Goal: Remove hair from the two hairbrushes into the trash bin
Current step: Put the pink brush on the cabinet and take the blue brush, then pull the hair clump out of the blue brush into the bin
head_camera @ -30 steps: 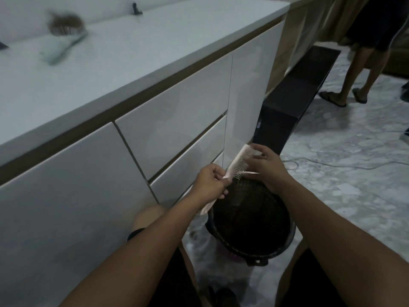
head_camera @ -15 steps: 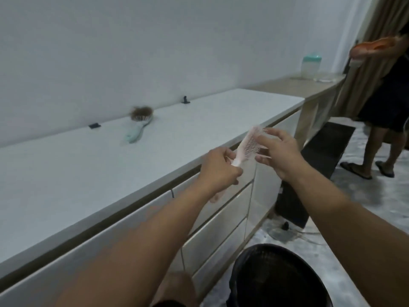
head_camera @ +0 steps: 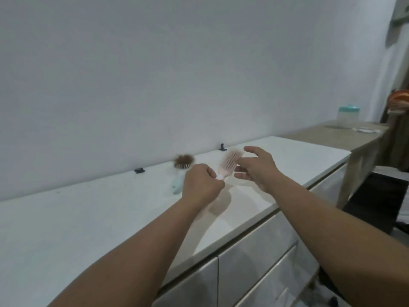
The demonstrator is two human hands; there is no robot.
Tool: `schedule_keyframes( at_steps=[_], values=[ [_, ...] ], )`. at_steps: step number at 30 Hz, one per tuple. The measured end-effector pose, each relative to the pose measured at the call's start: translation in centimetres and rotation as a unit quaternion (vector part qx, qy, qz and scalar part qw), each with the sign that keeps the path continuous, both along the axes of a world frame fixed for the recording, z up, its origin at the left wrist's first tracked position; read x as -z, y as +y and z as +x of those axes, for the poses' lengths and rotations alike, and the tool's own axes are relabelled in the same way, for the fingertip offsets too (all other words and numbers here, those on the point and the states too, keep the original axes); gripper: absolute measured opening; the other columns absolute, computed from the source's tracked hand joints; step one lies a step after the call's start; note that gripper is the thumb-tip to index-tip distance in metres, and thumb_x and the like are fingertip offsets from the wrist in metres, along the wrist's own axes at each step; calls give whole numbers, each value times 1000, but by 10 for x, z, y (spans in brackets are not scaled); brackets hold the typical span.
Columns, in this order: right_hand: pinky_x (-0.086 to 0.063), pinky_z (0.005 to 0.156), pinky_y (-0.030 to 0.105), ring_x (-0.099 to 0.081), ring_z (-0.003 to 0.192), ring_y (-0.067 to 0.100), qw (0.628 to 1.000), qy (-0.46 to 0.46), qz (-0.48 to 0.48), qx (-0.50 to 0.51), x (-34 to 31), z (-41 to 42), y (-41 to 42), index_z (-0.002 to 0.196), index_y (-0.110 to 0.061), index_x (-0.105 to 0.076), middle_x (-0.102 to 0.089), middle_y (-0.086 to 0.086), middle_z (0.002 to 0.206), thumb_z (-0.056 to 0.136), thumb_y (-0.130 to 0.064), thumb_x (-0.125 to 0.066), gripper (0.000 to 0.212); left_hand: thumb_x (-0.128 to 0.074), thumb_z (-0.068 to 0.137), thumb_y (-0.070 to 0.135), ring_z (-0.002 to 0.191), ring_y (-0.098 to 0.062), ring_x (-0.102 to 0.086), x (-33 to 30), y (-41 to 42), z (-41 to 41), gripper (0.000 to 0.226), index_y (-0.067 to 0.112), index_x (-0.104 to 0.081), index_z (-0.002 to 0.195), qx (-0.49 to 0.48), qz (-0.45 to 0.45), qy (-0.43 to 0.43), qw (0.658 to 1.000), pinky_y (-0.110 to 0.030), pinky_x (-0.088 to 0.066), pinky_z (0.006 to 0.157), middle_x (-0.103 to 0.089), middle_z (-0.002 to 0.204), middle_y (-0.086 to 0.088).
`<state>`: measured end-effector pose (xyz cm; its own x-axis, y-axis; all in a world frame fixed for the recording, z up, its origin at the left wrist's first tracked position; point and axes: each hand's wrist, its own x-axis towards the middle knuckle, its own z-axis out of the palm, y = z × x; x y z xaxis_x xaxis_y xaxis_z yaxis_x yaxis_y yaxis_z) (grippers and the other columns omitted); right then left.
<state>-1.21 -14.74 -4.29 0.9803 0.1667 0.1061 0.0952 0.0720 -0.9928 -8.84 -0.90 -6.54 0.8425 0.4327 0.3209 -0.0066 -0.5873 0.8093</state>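
My left hand (head_camera: 202, 185) is closed around the handle of a pink hairbrush (head_camera: 229, 163), holding it tilted up above the white counter (head_camera: 88, 218). No hair shows in its bristles. Just right of the brush head, my right hand (head_camera: 256, 168) hovers with fingers spread and nothing in it. A pale green hairbrush (head_camera: 179, 178) lies on the counter behind my left hand, its head covered by a clump of brown hair (head_camera: 184, 160). The trash bin is out of view.
White drawers (head_camera: 254, 262) front the counter below my arms. Two small dark clips (head_camera: 139, 170) sit by the wall. A wooden side table (head_camera: 345, 136) at the right carries a teal-lidded container (head_camera: 348, 114). A person's orange item (head_camera: 399, 99) shows at the right edge.
My view rose from the bin on the floor to the counter. Both hands carried the pink brush up over the counter, and my right hand let go of its head.
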Motion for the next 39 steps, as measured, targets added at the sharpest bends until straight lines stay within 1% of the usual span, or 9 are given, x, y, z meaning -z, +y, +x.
schedule_keyframes(
  at_steps=[8,10,12,16,20,25,31,35,39],
  values=[
    [-60,56,33,-69,56,27,994,8,-79,76,25,41,53,102,-11,-60,-69,21,97,79,-4,-64,24,-66,79,25,88,-26,-67,18,18,17,11,13,-68,77,-50,59,18,997,-32,-50,67,-69,83,-5],
    [-62,64,39,-72,57,28,991,6,-95,95,29,49,60,92,-14,-63,-71,18,92,79,-7,-62,15,-62,86,34,84,-32,-64,19,18,20,39,12,-50,55,-54,105,22,993,-32,-34,48,-56,62,-10],
    [-62,68,44,-73,60,30,989,2,-96,110,30,55,65,82,-14,-65,-71,15,82,80,-5,-61,9,-54,92,46,85,-33,-63,22,18,23,54,13,-40,52,-67,149,23,986,-32,-22,48,-53,62,-14],
    [-62,68,40,-73,64,33,984,-29,-134,118,30,64,73,69,-16,-66,-66,5,64,83,-6,-60,18,-52,93,28,94,-28,-63,25,20,29,24,11,-70,89,-93,255,47,961,-32,-38,64,-65,91,-10],
    [-58,66,33,-72,66,28,966,-87,-207,126,34,73,81,73,-19,-71,-71,5,67,85,-16,-58,18,-43,96,22,107,-27,-52,26,19,31,29,20,-66,114,-90,389,63,915,-35,-34,79,-66,104,-7],
    [-43,62,28,-61,74,26,948,-135,-259,126,40,74,86,77,-11,-72,-70,5,75,86,-18,-53,22,-38,94,39,114,-27,-45,29,18,31,38,27,-65,118,-102,410,70,904,-40,-32,89,-66,107,-5],
    [-42,62,31,-55,74,28,945,-145,-276,104,43,73,82,68,-13,-63,-62,5,69,87,-17,-49,24,-43,92,46,116,-25,-48,18,43,30,42,21,-72,107,-212,252,23,944,-40,-34,94,-66,117,-1],
    [-43,88,30,-60,108,25,935,-165,-300,87,47,72,81,110,-14,-68,-65,6,116,91,-27,-57,25,-52,85,39,108,-29,-55,24,73,28,42,7,-67,108,-236,141,110,955,-39,-45,92,-67,109,-9],
    [-41,94,34,-59,107,28,925,-190,-317,93,47,58,78,120,-13,-60,-53,12,125,92,-31,-59,33,-56,83,45,100,-30,-61,26,76,30,39,8,-65,93,-208,126,131,961,-38,-49,87,-69,99,-8]
  ],
)
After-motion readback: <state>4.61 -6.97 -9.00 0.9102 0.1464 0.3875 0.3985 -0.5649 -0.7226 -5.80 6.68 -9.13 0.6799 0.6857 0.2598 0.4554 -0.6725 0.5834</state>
